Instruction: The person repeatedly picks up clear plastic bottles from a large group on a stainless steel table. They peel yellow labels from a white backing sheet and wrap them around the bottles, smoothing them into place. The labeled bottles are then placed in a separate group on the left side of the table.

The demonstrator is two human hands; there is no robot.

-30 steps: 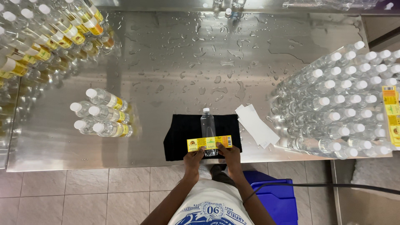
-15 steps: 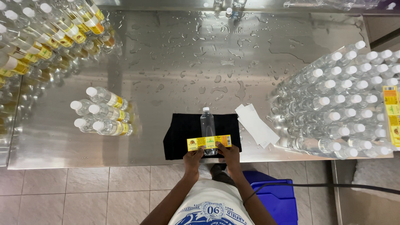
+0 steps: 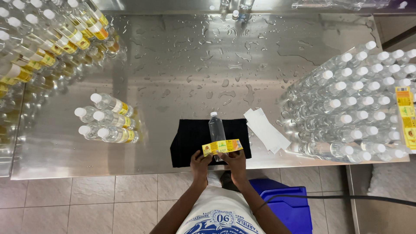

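Note:
A clear plastic bottle (image 3: 216,126) with a white cap lies on a black cloth (image 3: 190,138) near the front edge of a wet steel table (image 3: 182,65). A yellow label strip (image 3: 222,147) stretches across the bottle's lower part. My left hand (image 3: 200,162) pinches the strip's left end and my right hand (image 3: 233,162) pinches its right end, both pressed against the bottle.
Several labelled bottles (image 3: 108,118) lie in a small group to the left, with many more (image 3: 47,39) stacked at the far left. Unlabelled bottles (image 3: 355,108) are piled at the right. White backing strips (image 3: 266,130) lie beside the cloth. A blue bin (image 3: 286,203) stands on the tiled floor.

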